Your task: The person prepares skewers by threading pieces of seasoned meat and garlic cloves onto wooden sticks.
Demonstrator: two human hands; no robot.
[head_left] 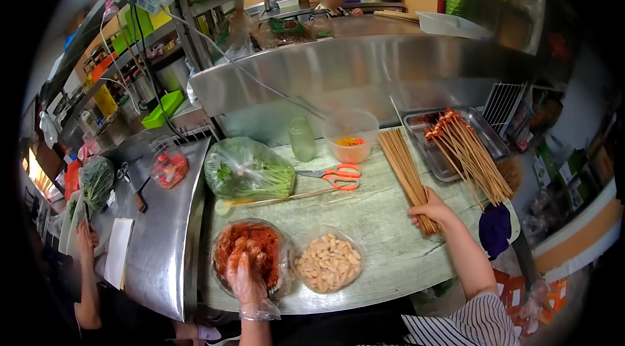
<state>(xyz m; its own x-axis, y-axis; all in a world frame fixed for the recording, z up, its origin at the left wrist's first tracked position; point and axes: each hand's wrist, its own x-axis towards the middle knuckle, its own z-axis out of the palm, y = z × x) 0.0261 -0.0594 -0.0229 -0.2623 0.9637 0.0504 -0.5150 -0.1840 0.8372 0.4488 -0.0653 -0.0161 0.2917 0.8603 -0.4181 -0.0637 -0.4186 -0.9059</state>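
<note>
"Sticks (402, 170) first: where are they, and how are they held?"

"Right of the middle of the frame. The right hand (433, 210) wraps its fingers round the low end of the bunch and pinches it tight. That's a good way, I think: one firm squeeze, so none slide out."

"And the left hand (246, 281)?"

"It wears a clear glove and is down in the red food (268, 256), at the bottom, left of the middle. I can't tell if its fingers are spread or pressed together, as the food hides the tips. Best to work low and gently, so the sauce stays in the bowl (219, 269)."

"How many of each thing?"

"One bunch in the hand, with too many sticks to count. One bowl of red food. Beside it, one round heap of pale bits (329, 260), maybe garlic, far too many to count. Farther up, one pair of scissors (345, 183), one bag of greens (244, 167) and one clear tub (332, 130). At the upper right, one metal tray (435, 158) with one pile of filled sticks (478, 160)."
</note>
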